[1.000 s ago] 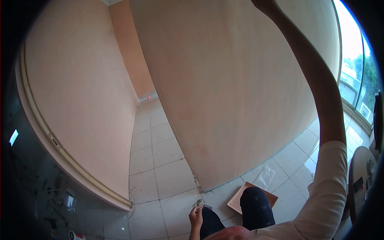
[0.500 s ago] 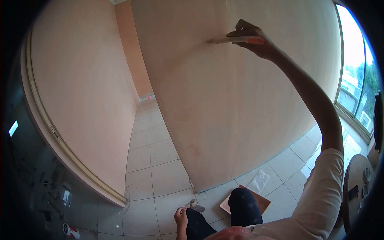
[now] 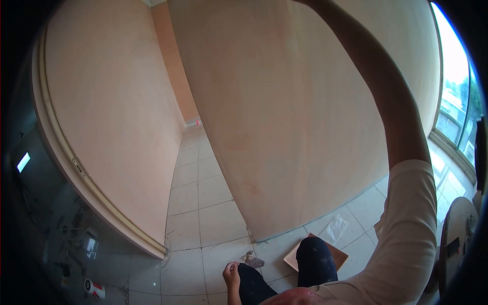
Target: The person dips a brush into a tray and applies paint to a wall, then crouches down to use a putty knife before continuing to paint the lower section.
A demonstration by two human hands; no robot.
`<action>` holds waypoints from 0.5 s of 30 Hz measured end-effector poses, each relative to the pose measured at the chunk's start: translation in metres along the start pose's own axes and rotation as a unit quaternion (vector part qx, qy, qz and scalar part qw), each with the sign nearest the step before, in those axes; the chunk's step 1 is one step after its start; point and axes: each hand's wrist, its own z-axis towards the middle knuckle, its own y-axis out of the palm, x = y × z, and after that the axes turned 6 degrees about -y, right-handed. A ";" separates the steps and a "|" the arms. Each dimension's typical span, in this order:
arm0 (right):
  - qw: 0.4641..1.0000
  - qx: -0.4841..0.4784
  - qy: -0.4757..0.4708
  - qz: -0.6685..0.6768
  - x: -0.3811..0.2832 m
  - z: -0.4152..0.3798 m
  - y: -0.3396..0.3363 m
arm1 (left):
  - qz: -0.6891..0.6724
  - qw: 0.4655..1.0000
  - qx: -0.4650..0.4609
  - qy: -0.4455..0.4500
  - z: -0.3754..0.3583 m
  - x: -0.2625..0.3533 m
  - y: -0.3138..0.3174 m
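My right arm point(image 3: 378, 76) reaches up along the pinkish plastered wall point(image 3: 254, 127). Only a sliver of my right hand point(image 3: 303, 1) shows at the top edge, close to the wall; its fingers and anything in them are cut off. Low in the view, my left hand point(image 3: 231, 276) is beside my left knee point(image 3: 251, 282), fingers curled closed. Whether something small is inside them is hidden. Just past that hand, a flat scraper-like piece point(image 3: 254, 260) lies on the tiles.
A shallow orange-brown tray point(image 3: 341, 256) sits on the tiled floor point(image 3: 221, 223), partly behind my right knee, with a clear plastic bag point(image 3: 335, 229) nearby. A round grey object point(image 3: 457, 244) stands at right, below the window point(image 3: 455, 76). A white-and-red can point(image 3: 94, 288) is at lower left.
My right hand has risen out past the top edge; half a second ago it held a brush-like tool with an orange-red handle end against the wall. My left hand has hardly moved.
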 end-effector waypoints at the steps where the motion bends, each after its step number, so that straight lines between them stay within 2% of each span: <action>1: 0.992 -0.018 -0.109 -0.053 0.008 -0.018 0.009 | -0.007 1.000 0.001 0.005 0.001 -0.002 -0.002; 2: 0.969 -0.039 -0.218 -0.105 0.014 -0.042 0.019 | -0.016 1.000 0.000 0.007 -0.001 -0.005 -0.002; 3: 0.989 -0.044 -0.140 0.011 0.025 -0.076 0.035 | -0.017 1.000 -0.004 0.005 -0.002 -0.006 -0.001; 4: 0.986 -0.083 -0.135 0.056 0.003 -0.100 0.027 | -0.029 1.000 -0.006 -0.003 -0.001 -0.005 -0.002; 5: 0.976 -0.149 -0.152 0.052 -0.015 -0.124 0.020 | -0.041 0.999 -0.008 -0.010 0.000 -0.004 -0.002; 7: 0.954 -0.268 -0.015 0.130 -0.047 -0.158 0.009 | -0.056 0.998 -0.014 -0.008 0.004 -0.008 -0.003; 8: 0.942 -0.304 0.023 0.137 -0.059 -0.161 0.002 | -0.071 0.997 -0.016 -0.002 0.005 -0.008 0.000; 10: 0.924 -0.296 0.087 0.225 -0.072 -0.147 -0.006 | -0.061 0.998 -0.021 -0.005 0.007 -0.003 0.008; 12: 0.936 -0.299 0.077 0.169 -0.064 -0.113 0.001 | -0.046 0.999 -0.024 -0.008 0.010 -0.003 0.010; 13: 0.953 -0.247 0.019 0.175 -0.049 -0.095 0.011 | -0.044 0.998 -0.032 -0.005 0.011 -0.005 0.013; 14: 0.966 -0.242 0.063 0.069 -0.049 -0.068 0.012 | -0.043 0.998 -0.040 -0.002 0.012 -0.007 0.015; 15: 0.986 -0.153 -0.007 0.068 -0.034 -0.038 0.016 | -0.030 0.999 -0.040 -0.005 0.013 -0.007 0.017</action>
